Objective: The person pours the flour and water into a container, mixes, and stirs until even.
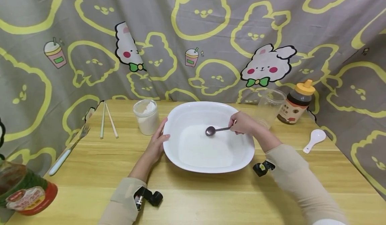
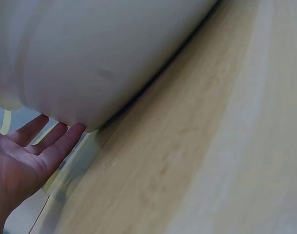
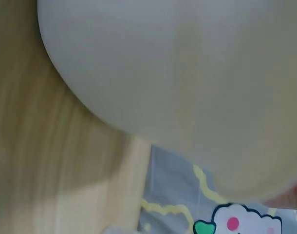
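Note:
A large white basin (image 1: 208, 166) stands on the table in the head view. At its left side is my left hand (image 1: 157, 143), the thumb at the rim and the fingers against the outer wall. The left wrist view shows those fingertips (image 2: 76, 128) touching the basin's side. My right hand (image 1: 242, 122) pinches the handle of a dark spoon (image 1: 210, 131), whose bowl is over the middle of the basin. Whether anything white lies on the basin's floor, I cannot tell. In the right wrist view the basin wall (image 3: 153, 63) hides most of that hand.
Left of the basin are a jar of white powder (image 1: 147, 119), chopsticks (image 1: 110, 121) and a fork (image 1: 69, 149). A large red-lidded jar (image 1: 28, 194) shows at the left edge. To the right stand a clear container (image 1: 271, 106), a yellow-capped bottle (image 1: 294, 106) and a white spoon (image 1: 316, 137).

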`<action>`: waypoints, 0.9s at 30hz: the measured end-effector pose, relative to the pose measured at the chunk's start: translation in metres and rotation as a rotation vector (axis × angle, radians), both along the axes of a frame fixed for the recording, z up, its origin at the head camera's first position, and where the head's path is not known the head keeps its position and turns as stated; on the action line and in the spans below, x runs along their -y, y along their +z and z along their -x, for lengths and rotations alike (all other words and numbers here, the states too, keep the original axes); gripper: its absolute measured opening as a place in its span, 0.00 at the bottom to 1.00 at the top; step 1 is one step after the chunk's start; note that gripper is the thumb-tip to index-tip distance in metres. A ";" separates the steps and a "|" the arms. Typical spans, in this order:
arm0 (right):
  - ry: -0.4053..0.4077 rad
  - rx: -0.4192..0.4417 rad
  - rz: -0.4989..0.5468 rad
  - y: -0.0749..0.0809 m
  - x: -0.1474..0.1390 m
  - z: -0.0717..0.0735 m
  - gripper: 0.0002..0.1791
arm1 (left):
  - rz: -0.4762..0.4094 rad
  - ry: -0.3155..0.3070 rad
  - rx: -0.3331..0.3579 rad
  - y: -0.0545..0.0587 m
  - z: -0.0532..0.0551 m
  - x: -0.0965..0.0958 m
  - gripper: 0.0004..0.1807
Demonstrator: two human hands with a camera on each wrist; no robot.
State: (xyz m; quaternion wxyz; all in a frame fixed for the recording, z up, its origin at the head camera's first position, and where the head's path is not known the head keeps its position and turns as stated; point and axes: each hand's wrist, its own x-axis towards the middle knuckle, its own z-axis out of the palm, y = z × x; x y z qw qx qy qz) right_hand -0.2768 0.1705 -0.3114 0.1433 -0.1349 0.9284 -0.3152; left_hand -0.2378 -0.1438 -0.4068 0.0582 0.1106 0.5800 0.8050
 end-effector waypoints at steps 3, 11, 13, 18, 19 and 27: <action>0.020 0.065 0.036 -0.003 0.004 -0.001 0.03 | 0.000 0.001 0.001 0.000 0.000 0.000 0.37; 0.049 0.005 -0.076 0.009 -0.011 -0.004 0.04 | -0.004 0.009 0.012 0.000 0.001 0.001 0.37; 0.037 -0.021 -0.092 0.010 -0.014 -0.003 0.04 | -0.001 0.005 0.012 0.000 0.001 0.002 0.37; 0.007 -0.031 -0.062 0.005 -0.011 0.002 0.03 | 0.001 0.002 0.016 0.000 0.001 0.002 0.36; 0.007 -0.015 -0.042 0.003 -0.009 0.003 0.03 | 0.000 0.002 0.017 0.000 0.001 0.002 0.36; 0.055 0.090 -0.023 0.000 -0.008 -0.002 0.04 | 0.009 0.013 0.017 0.000 0.000 0.001 0.37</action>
